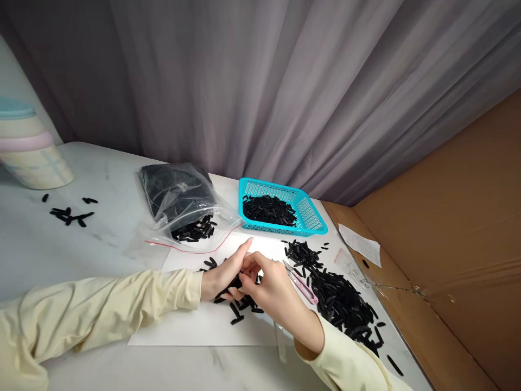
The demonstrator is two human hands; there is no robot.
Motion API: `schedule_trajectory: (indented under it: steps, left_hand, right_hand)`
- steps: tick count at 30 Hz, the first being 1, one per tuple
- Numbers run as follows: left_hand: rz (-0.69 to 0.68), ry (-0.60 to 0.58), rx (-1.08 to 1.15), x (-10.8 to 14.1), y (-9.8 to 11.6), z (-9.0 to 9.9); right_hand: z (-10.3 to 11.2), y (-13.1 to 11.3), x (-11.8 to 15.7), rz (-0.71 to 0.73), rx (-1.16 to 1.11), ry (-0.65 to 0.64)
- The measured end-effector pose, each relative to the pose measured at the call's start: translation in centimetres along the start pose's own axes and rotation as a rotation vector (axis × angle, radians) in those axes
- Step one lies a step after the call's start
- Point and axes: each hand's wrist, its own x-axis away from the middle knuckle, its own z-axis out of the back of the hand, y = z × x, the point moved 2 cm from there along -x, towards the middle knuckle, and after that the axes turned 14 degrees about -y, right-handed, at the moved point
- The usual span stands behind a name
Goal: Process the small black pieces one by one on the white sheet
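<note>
My left hand (227,272) is cupped on its side over the white sheet (154,326), with small black elongated pieces showing dark against its palm. My right hand (272,283) meets it, thumb and index finger pinched together at the left palm. What lies in that pinch is mostly hidden by the fingers. Under and around both hands a loose cluster of black elongated pieces (236,314) is spread on the sheet. Just right of my right hand lies a pair of pink-handled snips (303,285).
Behind the hands lie a clear zip bag (183,201) of black pieces and a turquoise basket (313,217) partly filled with them. A large black pile (342,301) spreads at right, near cardboard (448,217). Several pieces (71,216) and a cup (35,152) are at left.
</note>
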Motion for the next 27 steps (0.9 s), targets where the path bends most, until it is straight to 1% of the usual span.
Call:
schedule_trajectory:
  steps: [2,4,9,11,14,17,19,21,23,25,27]
  left_hand:
    - [-0.005,0.019,-0.022,0.0,-0.1,-0.1]
    - [-0.003,0.003,-0.055,0.0,-0.1,-0.1]
    - [0.083,-0.116,-0.139,0.0,-0.1,0.0]
    - [0.083,-0.112,-0.157,0.1,0.0,0.1]
    - [0.01,-0.057,-0.221,0.4,0.0,-0.1]
    - [-0.1,-0.048,-0.317,0.7,-0.3,-0.6]
    - [-0.185,-0.037,-0.464,1.0,-0.6,-0.8]
    - [-0.248,-0.001,-0.691,1.2,-0.7,-0.9]
    - [-0.307,0.047,-0.87,1.5,-0.8,-1.0]
    - [-0.351,0.076,-0.96,1.6,-0.8,-1.0]
    - [-0.367,0.084,-1.005,1.8,-0.8,-1.0]
  right_hand:
    - [0.1,0.1,0.1,-0.001,-0.014,0.041]
    - [0.1,0.3,0.3,0.009,-0.1,0.069]
    - [0.3,1.8,1.4,-0.043,-0.606,0.043]
    - [0.7,2.7,2.1,-0.096,-0.759,0.081]
    - [1.2,3.8,3.6,-0.199,-0.901,0.136]
    - [1.3,4.6,5.0,-0.246,-1.008,0.173]
    - [1.1,4.8,5.6,-0.254,-1.089,0.186]
    - [0.9,4.8,5.9,-0.245,-1.159,0.186]
    - [0.7,4.7,6.0,-0.232,-1.209,0.176]
    - [0.5,4.6,6.0,-0.23,-1.245,0.163]
    - [0.5,4.4,6.1,-0.232,-1.27,0.158]
